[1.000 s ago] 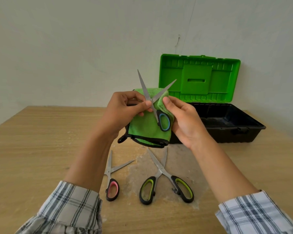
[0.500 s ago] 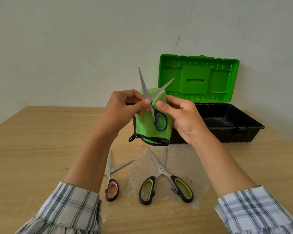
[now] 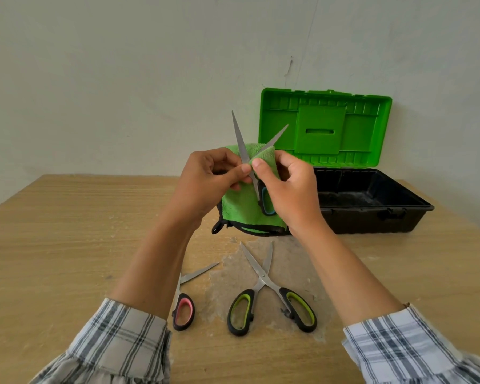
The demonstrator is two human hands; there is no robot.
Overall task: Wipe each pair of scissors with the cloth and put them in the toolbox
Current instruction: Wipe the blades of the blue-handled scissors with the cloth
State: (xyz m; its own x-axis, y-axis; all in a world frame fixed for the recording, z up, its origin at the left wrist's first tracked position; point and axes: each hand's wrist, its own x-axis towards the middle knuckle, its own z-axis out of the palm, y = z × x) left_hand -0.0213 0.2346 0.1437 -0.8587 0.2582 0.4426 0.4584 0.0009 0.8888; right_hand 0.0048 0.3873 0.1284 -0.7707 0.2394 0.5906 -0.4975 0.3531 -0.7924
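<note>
Above the table I hold blue-handled scissors with their blades spread upward. My left hand pinches the scissors near the pivot. My right hand pinches a fold of the green cloth around the right blade. The cloth hangs down behind the blue handle. On the table lie pink-handled scissors, partly hidden by my left forearm, and yellow-green-handled scissors, both with blades apart. The toolbox stands open at the right, its black tub showing no tools.
The toolbox's green lid stands upright against the white wall. The wooden table reaches to the left and front edges of view. A dusty patch lies under the yellow-green scissors.
My right hand has moved up from the blue handle and folded the cloth over the right blade. The cloth and scissors shifted slightly left.
</note>
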